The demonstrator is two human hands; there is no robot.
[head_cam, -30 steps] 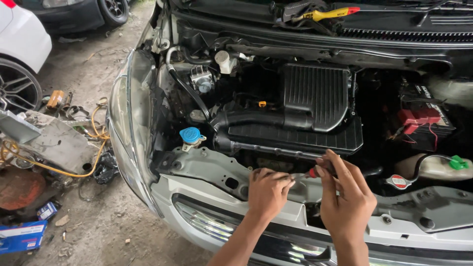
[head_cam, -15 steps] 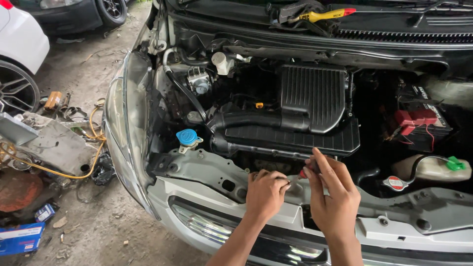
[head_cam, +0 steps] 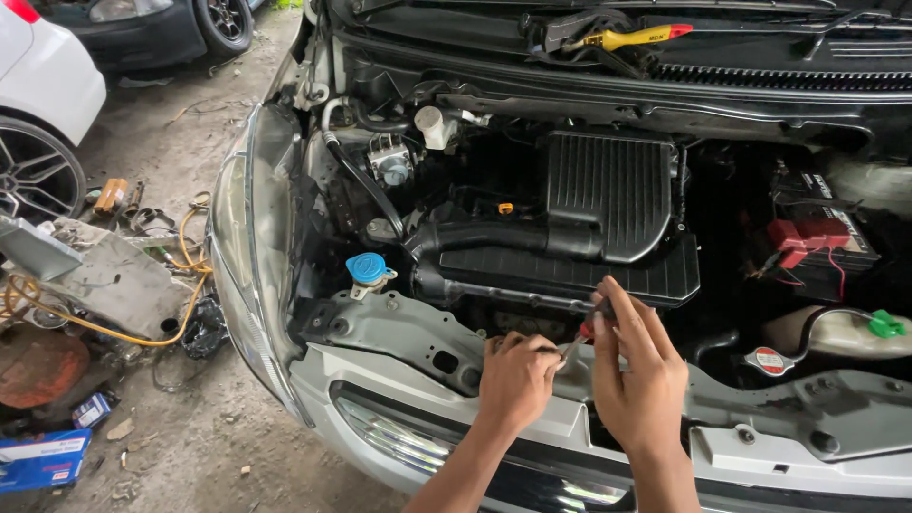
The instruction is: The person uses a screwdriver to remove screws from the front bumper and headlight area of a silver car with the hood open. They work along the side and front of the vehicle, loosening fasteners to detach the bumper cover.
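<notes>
Screwdriver (head_cam: 578,340) gripped by both hands' fingers (head_cam: 608,318).

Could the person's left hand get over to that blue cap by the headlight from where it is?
Probably yes. The left hand rests on the grey front crossbar, and the blue cap stands up and to its left with nothing visible between them.

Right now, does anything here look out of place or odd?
Yes. A yellow-handled screwdriver lies loose on the cowl below the windscreen, above the engine. On the ground beside the car, scrap parts and a yellow hose lie in a disorderly pile.
</notes>
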